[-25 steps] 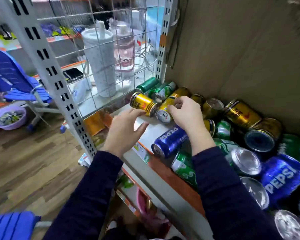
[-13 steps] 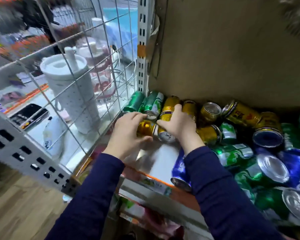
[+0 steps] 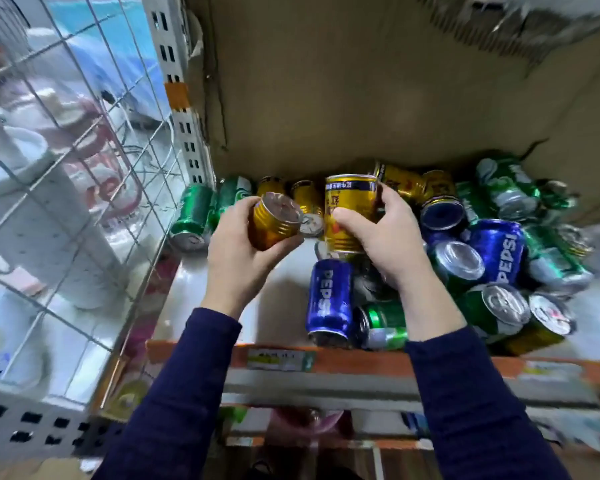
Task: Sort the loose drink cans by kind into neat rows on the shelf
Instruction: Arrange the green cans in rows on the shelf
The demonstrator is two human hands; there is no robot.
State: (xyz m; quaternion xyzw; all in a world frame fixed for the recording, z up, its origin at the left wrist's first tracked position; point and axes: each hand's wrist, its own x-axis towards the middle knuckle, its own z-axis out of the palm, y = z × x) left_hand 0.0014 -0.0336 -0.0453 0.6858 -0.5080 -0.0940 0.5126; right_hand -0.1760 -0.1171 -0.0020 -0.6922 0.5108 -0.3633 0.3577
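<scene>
My left hand (image 3: 243,251) grips a gold can (image 3: 274,221), lifted and tilted so its silver end faces me. My right hand (image 3: 378,237) holds a second gold can (image 3: 349,209) upright above the white shelf (image 3: 284,306). Behind them, green cans (image 3: 191,216) and more gold cans (image 3: 400,183) lie against the cardboard back wall. A blue Pepsi can (image 3: 329,303) lies on its side near the front edge. To the right, blue, green and gold cans (image 3: 499,251) are heaped in a loose pile.
A wire grid panel (image 3: 94,168) closes the shelf's left side, with white containers behind it. A perforated upright post (image 3: 182,109) stands at the back left corner. An orange price strip (image 3: 326,360) runs along the shelf's front edge. Brown cardboard (image 3: 361,81) forms the back wall.
Both hands have closed round gold cans and lifted them off the shelf. The view has swung right and closer to the shelf.
</scene>
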